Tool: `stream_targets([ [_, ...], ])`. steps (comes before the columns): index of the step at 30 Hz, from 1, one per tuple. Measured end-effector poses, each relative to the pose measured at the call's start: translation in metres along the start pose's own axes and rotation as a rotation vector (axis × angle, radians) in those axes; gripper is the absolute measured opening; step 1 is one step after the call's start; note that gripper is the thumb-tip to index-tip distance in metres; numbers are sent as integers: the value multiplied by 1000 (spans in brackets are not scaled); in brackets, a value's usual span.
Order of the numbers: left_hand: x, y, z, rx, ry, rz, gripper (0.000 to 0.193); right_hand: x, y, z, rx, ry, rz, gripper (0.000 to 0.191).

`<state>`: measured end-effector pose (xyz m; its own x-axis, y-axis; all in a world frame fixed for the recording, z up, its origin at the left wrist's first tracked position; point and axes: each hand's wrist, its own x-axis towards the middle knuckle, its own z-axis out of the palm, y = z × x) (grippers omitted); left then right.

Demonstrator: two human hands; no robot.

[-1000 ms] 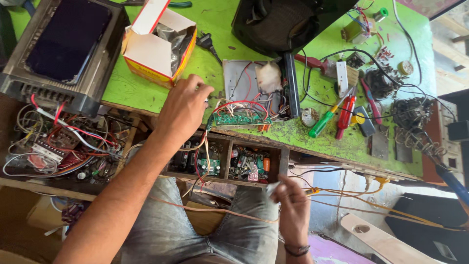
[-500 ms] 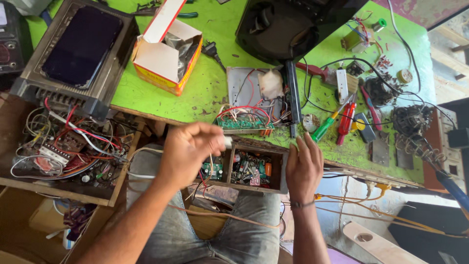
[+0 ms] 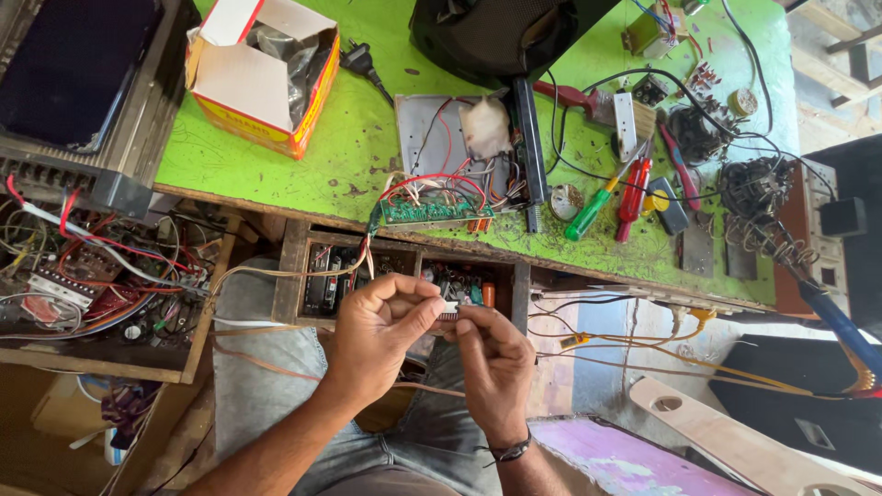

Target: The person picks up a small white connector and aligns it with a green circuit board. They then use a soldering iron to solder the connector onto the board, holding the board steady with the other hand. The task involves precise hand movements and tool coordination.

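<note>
head view | left hand pinched one end of a small dark component, right hand gripped the other with closed fingertips | component sat between both hands, above the lap, just below the green desk edge and open drawer | green circuit board lay on desk above.

Green workbench — carton, screwdrivers, circuit board

green workbench, cardboard box, screwdrivers
</note>
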<state>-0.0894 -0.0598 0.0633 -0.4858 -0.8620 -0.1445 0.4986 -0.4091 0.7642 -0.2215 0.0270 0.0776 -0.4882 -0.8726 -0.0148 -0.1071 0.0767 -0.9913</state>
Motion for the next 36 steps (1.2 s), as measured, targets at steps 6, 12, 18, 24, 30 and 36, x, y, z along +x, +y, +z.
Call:
stream_targets([
  [6,-4,-2,3,37,22,4,12,2,0,1,-15,15,32,15],
  [12,-4,-3,4,6,30,3,11,3,7,-1,-15,16,51,14],
  [18,-2,-6,1,-40,36,-6,11,3,17,-3,61,-7,85,14],
  [24,-2,-6,-1,-55,30,-13,11,2,17,-2,83,-7,72,17],
  [30,1,20,-15,78,48,239,12,14,3,0,45,-51,13,17],
  [36,-6,56,-41,108,236,338,12,66,37,34,-794,-418,-554,13],
])
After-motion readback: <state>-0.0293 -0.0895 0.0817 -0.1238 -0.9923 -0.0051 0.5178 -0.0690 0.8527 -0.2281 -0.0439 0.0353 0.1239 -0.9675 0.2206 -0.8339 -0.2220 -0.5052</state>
